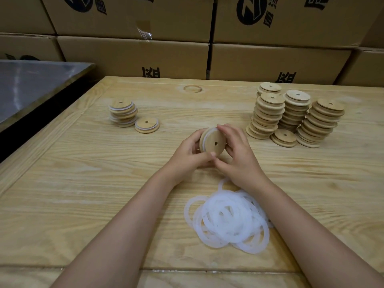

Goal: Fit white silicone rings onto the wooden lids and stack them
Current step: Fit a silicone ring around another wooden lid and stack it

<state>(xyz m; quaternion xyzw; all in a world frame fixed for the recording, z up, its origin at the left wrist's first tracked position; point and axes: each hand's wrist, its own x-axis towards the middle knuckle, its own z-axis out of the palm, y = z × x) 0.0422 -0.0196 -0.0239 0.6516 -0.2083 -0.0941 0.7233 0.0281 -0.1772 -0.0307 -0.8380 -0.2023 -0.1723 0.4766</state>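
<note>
Both hands hold one wooden lid point(214, 143) upright above the table's middle, its flat face with a small hole turned toward me. A white silicone ring shows around the lid's rim. My left hand point(190, 152) grips the lid's left and lower edge, thumb on the bottom. My right hand point(236, 154) curls its fingers over the top and right edge. A heap of loose white silicone rings point(226, 219) lies on the table in front of me, under my right wrist. A short stack of ringed lids point(123, 113) stands at the far left, with a single ringed lid point(147, 125) beside it.
Several tall stacks of bare wooden lids point(295, 115) stand at the far right, one loose lid point(284, 137) at their foot. Cardboard boxes point(145, 57) wall the back of the wooden table point(83, 183). A metal-topped surface point(31, 84) adjoins at the left.
</note>
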